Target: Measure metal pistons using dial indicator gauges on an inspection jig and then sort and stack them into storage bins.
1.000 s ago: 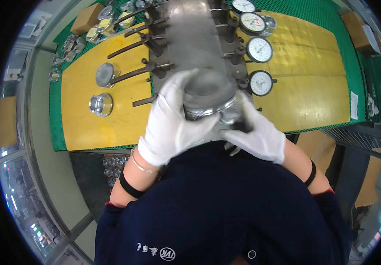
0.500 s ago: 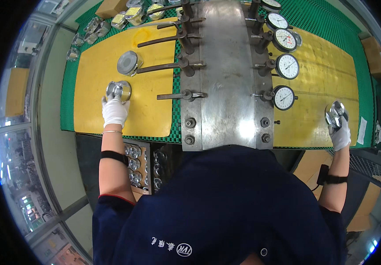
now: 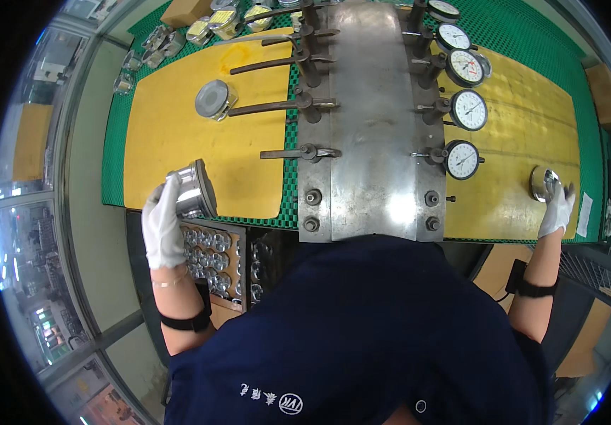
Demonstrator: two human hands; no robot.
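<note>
My left hand (image 3: 163, 230), in a white glove, is closed on a metal piston (image 3: 196, 190). That piston is raised at the front edge of the left yellow board, tilted on its side with its flat crown to the right. On the right yellow board rests a second shiny piston (image 3: 543, 183). My gloved right hand (image 3: 557, 211) is at its near right side with the fingers apart; whether they still touch it is hard to tell. Farther back on the left board stands another piston (image 3: 215, 100), its round grey crown facing up.
A steel fixture (image 3: 373, 142) with clamp rods on its left and several dial gauges (image 3: 462, 159) on its right divides the boards. More pistons (image 3: 225, 24) and a cardboard box (image 3: 181, 13) lie at the back left. A tray of pistons (image 3: 215, 262) sits below the table edge.
My left hand has lifted its piston off the board toward me and tipped it sideways. The right piston, tilted in my hand before, now rests on the board, and my right fingers have spread.
</note>
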